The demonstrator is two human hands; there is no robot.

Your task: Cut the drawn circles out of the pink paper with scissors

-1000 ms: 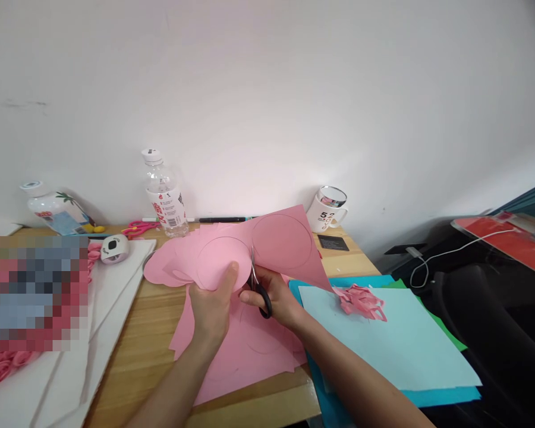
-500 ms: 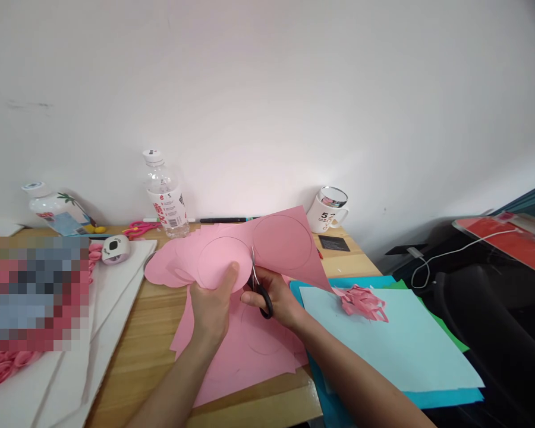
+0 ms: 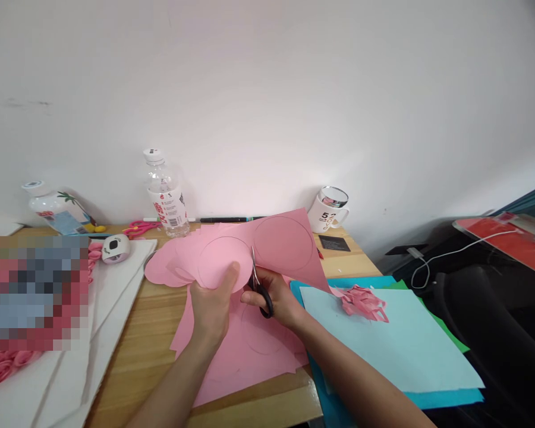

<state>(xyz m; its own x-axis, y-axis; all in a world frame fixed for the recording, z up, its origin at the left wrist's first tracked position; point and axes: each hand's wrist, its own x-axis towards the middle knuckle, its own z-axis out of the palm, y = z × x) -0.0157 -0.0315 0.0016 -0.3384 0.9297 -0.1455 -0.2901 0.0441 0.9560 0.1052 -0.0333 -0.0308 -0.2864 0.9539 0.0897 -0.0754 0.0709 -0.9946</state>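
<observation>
My left hand grips a sheet of pink paper, thumb on top and fingers hidden beneath. Drawn circles mark the sheet, one under my thumb and another on the raised right part. A pair of black-handled scissors is held in my right hand, its blades pointing away from me at the edge of the left circle. Below both hands lie more pink sheets, one with a pencilled circle. Rounded pink paper pieces rest to the left of the sheet.
A clear bottle stands by the wall, with pink-handled scissors beside it. A white mug is at the back right. Pink paper scraps lie on pale blue sheets. White boards with pink paper flowers occupy the left.
The raised right part of the pink sheet has shifted very slightly. Both hands and the scissors stay almost in the same place.
</observation>
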